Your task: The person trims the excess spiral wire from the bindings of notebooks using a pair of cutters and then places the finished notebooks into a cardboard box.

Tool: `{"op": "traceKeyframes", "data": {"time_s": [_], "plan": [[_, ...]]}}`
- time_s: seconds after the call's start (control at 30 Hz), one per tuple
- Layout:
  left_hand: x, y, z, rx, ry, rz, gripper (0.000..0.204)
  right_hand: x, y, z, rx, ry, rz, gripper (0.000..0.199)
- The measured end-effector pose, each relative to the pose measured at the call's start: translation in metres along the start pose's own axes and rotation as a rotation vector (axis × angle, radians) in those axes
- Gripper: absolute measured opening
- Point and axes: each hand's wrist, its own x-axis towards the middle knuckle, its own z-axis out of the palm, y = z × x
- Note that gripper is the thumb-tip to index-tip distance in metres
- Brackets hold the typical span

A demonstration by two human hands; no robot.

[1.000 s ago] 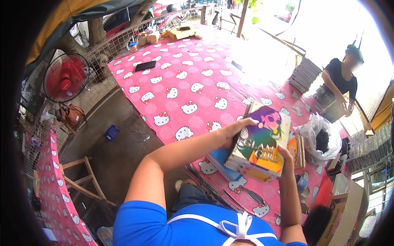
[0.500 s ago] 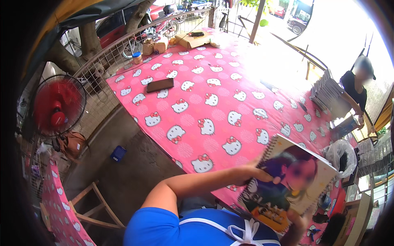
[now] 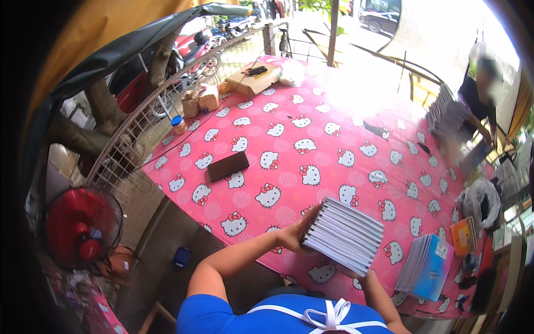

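A thick stack of spiral-bound notebooks (image 3: 345,236) is held up over the near edge of the table, its white page edges facing up. My left hand (image 3: 292,236) closes round the stack's left end, beside the dark bindings. At the lower right corner my right hand (image 3: 364,276) grips it from beneath, its fingers partly hidden. Just to the right, another stack of spiral notebooks (image 3: 425,267) with a blue cover lies on the pink patterned tablecloth (image 3: 289,178), apart from my hands.
A brown oblong case (image 3: 228,166) lies left of centre. A cardboard box (image 3: 253,79) and a blue-lidded jar (image 3: 178,124) stand at the far left. A person (image 3: 479,111) is at the right by a tall notebook stack (image 3: 445,114). A red fan (image 3: 83,228) stands left.
The held notebooks have moved left and turned, from a front cover showing to page edges up. The blue-covered stack now shows at the right. The view has shifted.
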Motion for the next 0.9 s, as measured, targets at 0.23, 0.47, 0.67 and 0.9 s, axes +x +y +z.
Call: {"op": "traceKeyframes", "data": {"time_s": [0.23, 0.47, 0.67, 0.9], "plan": [[-0.016, -0.052, -0.006, 0.207, -0.066, 0.171, 0.141, -0.013, 0.026, 0.022, -0.213, -0.2, 0.01, 0.056], [0.007, -0.076, -0.018, -0.069, 0.003, 0.092, 0.139, 0.013, 0.034, 0.013, -0.093, -0.595, 0.123, 0.062], [0.124, -0.069, -0.175, -0.449, 0.164, -0.503, 0.087, 0.232, 0.047, -0.009, 0.754, 0.176, 0.513, 0.078], [0.223, -0.137, -0.406, -0.689, 0.319, -0.968, 0.045, 0.477, 0.151, 0.031, 1.018, 0.064, 0.736, 0.064]]}}
